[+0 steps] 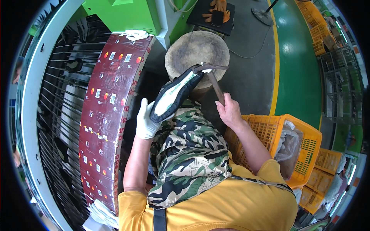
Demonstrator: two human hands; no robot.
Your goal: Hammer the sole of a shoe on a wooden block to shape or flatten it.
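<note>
My left hand [148, 120], in a white glove, is closed around the wide end of a black shoe upper [162, 92] turned sole side up. A white insole board [174, 95] with green print covers its underside. My bare right hand [230, 111] grips the wooden handle [216, 86] of a hammer. Its dark metal head [211, 67] lies at the narrow far end of the shoe; whether they touch I cannot tell. Both are over the near part of a round wooden block [194, 48]. A camouflage apron [189, 150] covers my lap.
On my left, a long ledge covered in dark red printed sheet [106, 115] runs beside a rack of metal bars [63, 96]. Green machine housing [123, 15] stands ahead. At my right is a yellow crate [308, 154] with plastic bags. Orange gloves [217, 11] lie on a black platform [227, 27].
</note>
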